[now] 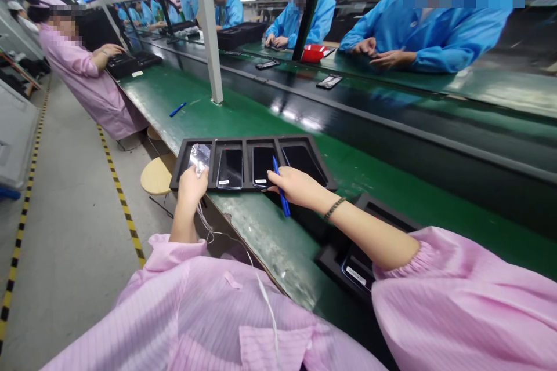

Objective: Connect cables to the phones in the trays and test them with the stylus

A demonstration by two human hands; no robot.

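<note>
Gripping a blue pen (284,206) in its closed fingers, the right hand (298,185) rests on the six o'clock rim of a black tray (250,140). The left hand (191,185) pinches a shiny wrapped phone (200,156) at its twelve o'clock, over the tray's nine o'clock slot, while dark phones (230,168) fill the other three slots. The tray lies on the green surface (243,110), with a second black tray (383,214) at its four o'clock, partly under the right forearm.
</note>
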